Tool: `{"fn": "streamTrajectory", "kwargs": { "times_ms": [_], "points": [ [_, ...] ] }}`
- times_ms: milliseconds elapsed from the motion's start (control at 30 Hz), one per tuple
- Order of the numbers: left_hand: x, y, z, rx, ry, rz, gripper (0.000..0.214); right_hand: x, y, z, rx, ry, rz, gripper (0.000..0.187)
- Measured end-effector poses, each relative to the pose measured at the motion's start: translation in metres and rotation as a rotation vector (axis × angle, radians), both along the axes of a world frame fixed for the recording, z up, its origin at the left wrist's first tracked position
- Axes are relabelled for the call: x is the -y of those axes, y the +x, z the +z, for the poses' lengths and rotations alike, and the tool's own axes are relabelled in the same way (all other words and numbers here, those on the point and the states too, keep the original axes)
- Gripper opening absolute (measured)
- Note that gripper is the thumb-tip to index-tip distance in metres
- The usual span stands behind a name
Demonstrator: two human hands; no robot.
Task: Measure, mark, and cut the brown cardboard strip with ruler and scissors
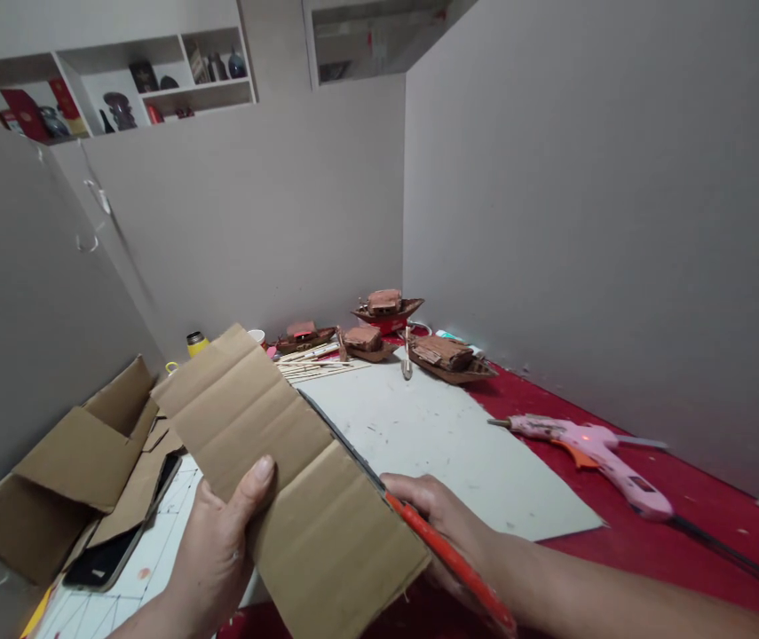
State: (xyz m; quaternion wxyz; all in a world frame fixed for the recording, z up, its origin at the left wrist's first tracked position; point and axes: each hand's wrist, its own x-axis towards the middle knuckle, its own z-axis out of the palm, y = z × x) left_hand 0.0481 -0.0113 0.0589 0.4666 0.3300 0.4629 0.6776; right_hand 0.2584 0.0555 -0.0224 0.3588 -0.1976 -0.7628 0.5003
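Note:
A folded-crease piece of brown cardboard [286, 453] is held up at a tilt in front of me. My left hand [223, 524] grips its left side, thumb flat on the face and the other fingers hidden behind. Along the cardboard's right edge lies the dark blade of red-handled scissors [442, 550], seen nearly edge-on. My right hand [446, 524] is closed around the red handle; some of its fingers are out of sight. How far the blades are parted cannot be made out.
A pink glue gun [592, 444] lies on the red table cover [552, 577], right of a white board [419, 435]. Several model boats [446, 355] and thin sticks [312, 362] stand behind. At left are a cardboard box [79, 453], a phone [119, 532] and a drawn sheet [132, 590].

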Motion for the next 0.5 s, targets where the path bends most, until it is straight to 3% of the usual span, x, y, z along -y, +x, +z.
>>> {"fn": "streamTrajectory", "kwargs": {
  "times_ms": [267,500],
  "points": [
    [0.000,0.006,0.002,-0.011,0.013,0.035,0.081,0.001,0.001,0.013,0.071,-0.025,0.044,0.037],
    [0.000,0.006,0.002,-0.012,-0.016,0.022,0.083,0.000,0.002,0.004,0.065,-0.026,0.027,0.039]
  ]
}}
